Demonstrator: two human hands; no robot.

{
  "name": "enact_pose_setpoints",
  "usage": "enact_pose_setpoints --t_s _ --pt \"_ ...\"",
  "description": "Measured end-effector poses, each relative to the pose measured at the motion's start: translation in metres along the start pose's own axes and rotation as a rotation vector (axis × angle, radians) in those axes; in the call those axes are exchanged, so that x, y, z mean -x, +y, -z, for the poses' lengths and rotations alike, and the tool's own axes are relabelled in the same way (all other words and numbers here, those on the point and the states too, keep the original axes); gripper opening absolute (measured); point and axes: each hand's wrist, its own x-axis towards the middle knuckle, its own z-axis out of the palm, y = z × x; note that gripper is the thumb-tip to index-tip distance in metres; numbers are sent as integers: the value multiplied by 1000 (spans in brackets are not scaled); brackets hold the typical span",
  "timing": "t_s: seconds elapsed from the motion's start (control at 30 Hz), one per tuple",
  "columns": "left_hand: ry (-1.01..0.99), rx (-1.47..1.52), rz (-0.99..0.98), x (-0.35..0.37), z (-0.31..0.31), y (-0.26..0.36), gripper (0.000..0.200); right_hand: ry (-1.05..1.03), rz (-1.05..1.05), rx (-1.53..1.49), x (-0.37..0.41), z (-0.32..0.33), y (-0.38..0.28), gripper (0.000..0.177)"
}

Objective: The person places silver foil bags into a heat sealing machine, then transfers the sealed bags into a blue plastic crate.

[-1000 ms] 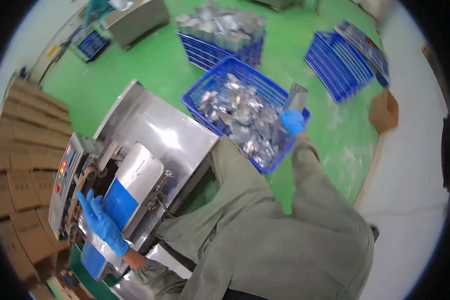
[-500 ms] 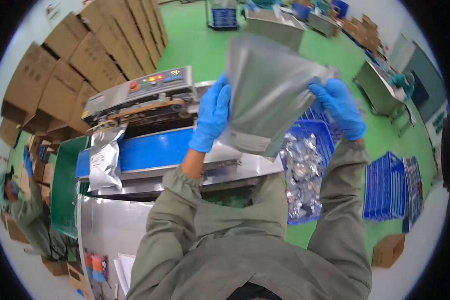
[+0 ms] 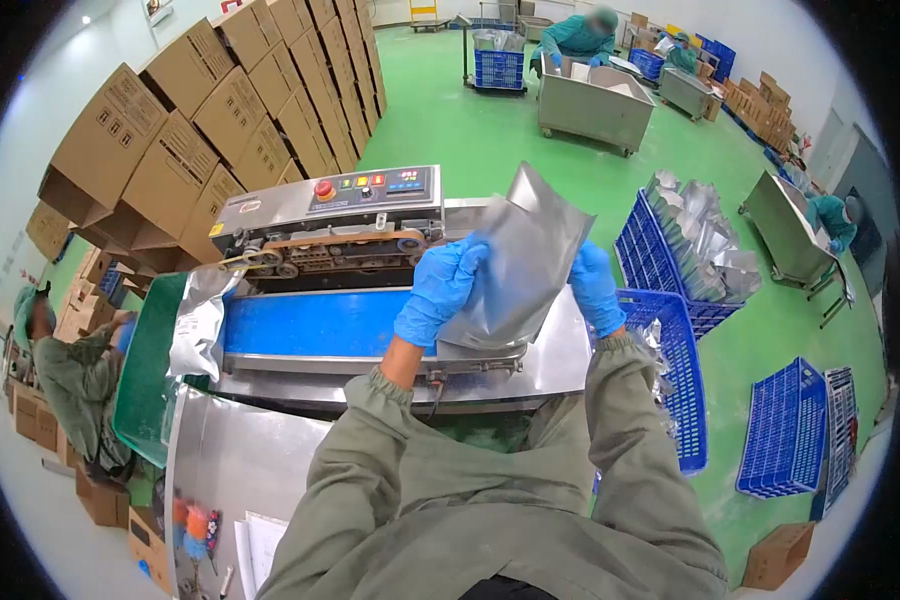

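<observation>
A silver foil pouch [image 3: 530,260] is held up in front of me between both blue-gloved hands. My left hand [image 3: 440,290] has its fingers closed on the pouch's left edge. On the opposite side, my right hand [image 3: 595,290] grips the right edge, its fingertips partly hidden by the foil. Just beyond and to the left is a band sealing machine [image 3: 330,205] with a lit control panel. Its blue conveyor belt [image 3: 315,322] runs below. A second, filled foil pouch [image 3: 200,325] lies at the belt's left end, overhanging a green bin [image 3: 142,385].
To my right, a blue basket [image 3: 685,390] contains foil packets; behind it another blue crate [image 3: 645,240] carries upright pouches. Stacked cartons [image 3: 185,150] line the left. A co-worker [image 3: 75,390] stands at left; others work at steel carts [image 3: 595,105] farther back.
The pouch has been lowered and turned, and my hands have come closer together with it. My view has tilted up, bringing more of the far room into sight.
</observation>
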Motion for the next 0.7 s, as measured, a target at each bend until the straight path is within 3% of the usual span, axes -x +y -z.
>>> enact_pose_setpoints --t_s 0.03,0.1,0.17,0.23,0.3,0.37,0.4,0.47,0.5,0.57,0.63,0.7 --pt "-8 -7 -4 3 -2 -13 44 8 1 -8 1 1 -8 23" --pt "-4 -15 272 0 6 -8 42 -63 -21 -194 0 7 -15 16" --pt "-14 -31 285 -3 2 -7 43 -54 -142 -137 5 5 -7 14" --pt "240 329 -40 -9 -9 8 43 -142 79 128 -4 9 -1 19" --pt "320 250 -162 -13 -7 7 44 -119 90 108 -5 0 -5 17" --pt "-48 89 28 -11 2 -2 43 8 20 -227 -3 -14 -10 17" --pt "-46 86 25 -12 4 -5 43 8 24 -229 -7 -12 -11 17" --pt "-127 -10 204 -7 6 -11 42 -119 172 288 -8 -7 -11 28" --pt "-131 -10 208 -3 8 -18 42 -119 167 286 -9 -3 -1 28" --pt "135 508 485 7 7 -41 39 47 -170 59 -9 2 27 36" --pt "151 585 601 12 -10 -66 36 38 -179 -19 -8 -3 34 37" --pt "323 827 694 11 -32 -79 34 15 -152 -98 -10 -7 38 37"
